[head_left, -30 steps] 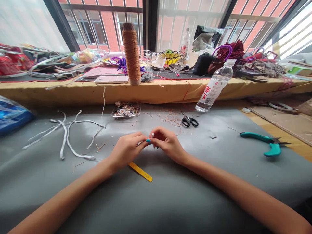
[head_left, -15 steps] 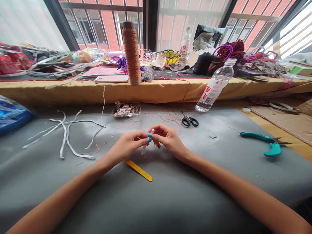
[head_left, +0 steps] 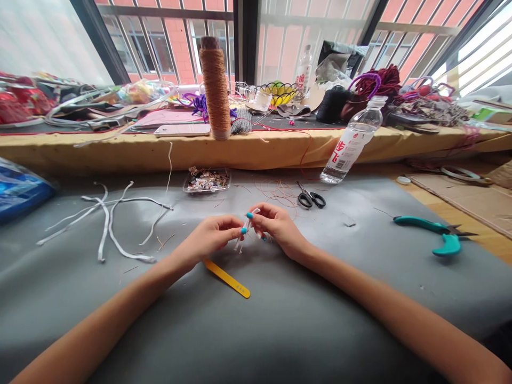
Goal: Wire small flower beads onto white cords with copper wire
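My left hand and my right hand meet at the middle of the grey felt mat. Both pinch a short white strip that stands tilted between the fingertips, its lower end hanging toward the mat. A yellow flat stick lies on the mat just under my left wrist. More white strips lie loose to the left of my left hand.
A small clear tray of beads sits behind the hands, with thin copper wire and black scissors to its right. A water bottle leans on the yellow ledge. Teal pliers lie at right. A brown thread cone stands on the ledge.
The white strip has come further out from between my fingers and now shows longer. My right hand has lifted slightly and shifted a little to the right.
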